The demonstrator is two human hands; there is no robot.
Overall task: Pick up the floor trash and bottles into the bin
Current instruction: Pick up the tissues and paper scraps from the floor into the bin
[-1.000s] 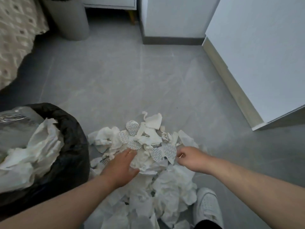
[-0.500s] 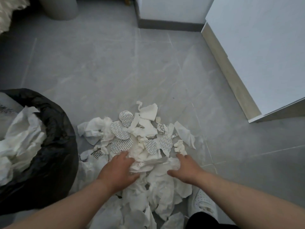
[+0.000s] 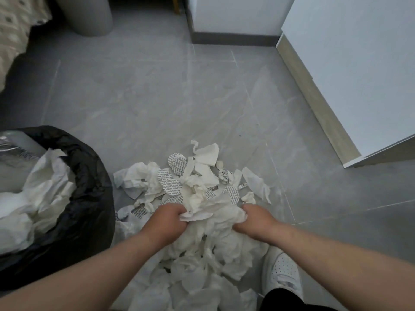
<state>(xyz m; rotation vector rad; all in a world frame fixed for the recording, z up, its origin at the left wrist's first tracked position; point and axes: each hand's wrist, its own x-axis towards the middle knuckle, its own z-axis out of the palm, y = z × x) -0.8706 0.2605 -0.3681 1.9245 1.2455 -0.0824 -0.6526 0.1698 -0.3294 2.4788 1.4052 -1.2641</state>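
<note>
- Since half a second ago the left hand [image 3: 166, 222] and right hand [image 3: 256, 223] have drawn together. They were spread on the pile [image 3: 202, 254]; now their fingers curl into the paper, clutching one wad [image 3: 213, 212] between them.
- The pile lies at 6 o'clock, with scraps [image 3: 179, 173] at 12 of the hands.
- The bin [image 3: 89, 176], part full, stands at 9 o'clock, so the wad looks ready to lift there.

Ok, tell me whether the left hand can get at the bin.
Probably yes. The bin stands close beside the left hand, mouth open, with nothing between them. That hand grips crumpled paper, shared with the right hand.
</note>
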